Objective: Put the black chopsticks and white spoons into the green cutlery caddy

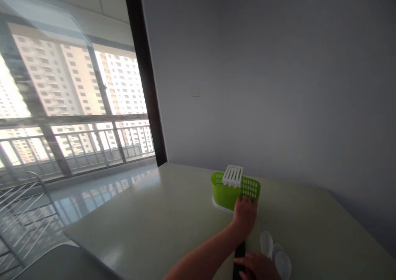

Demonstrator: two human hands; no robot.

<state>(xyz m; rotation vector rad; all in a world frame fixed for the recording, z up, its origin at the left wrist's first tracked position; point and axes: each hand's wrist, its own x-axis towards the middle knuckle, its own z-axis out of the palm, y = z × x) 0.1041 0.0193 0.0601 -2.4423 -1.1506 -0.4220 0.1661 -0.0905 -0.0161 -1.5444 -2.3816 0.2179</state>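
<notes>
A green slotted basket (227,193) with a white base and a white grid insert (233,175) stands on the pale table (161,226). My left hand (244,216) reaches forward and grips the basket's near rim with curled fingers. At the bottom edge of the view, my right hand (258,267) has its fingers on a narrow black object (239,251). This object lies on the table under my left wrist, and its lower end is hidden. Three clear plastic spoons (274,253) lie just right of my right hand.
A grey wall (278,86) runs behind the table, close to the basket. To the left are a dark door frame (145,78), large windows with a balcony railing, and a white wire rack (21,214) on the floor.
</notes>
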